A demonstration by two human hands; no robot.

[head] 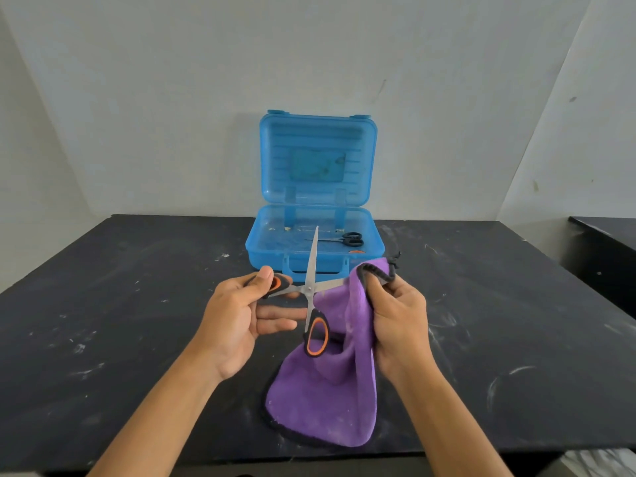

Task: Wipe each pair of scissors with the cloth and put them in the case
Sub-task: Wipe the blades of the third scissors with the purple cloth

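My left hand (237,318) grips one handle of the orange-and-black scissors (311,270), whose blades are spread wide apart. One blade points up towards the case; the other runs right into the purple cloth (327,397). My right hand (401,318) pinches the cloth around that blade's tip, and the rest of the cloth hangs down to the table. The blue plastic case (265,249) stands open behind, lid upright. Inside it lies a small pair of black-handled scissors (346,239), and an orange bit of another thing shows at the front wall.
The black table (137,321) is scuffed with white marks. A pale wall rises right behind the case. A second dark surface (605,242) sits at the far right.
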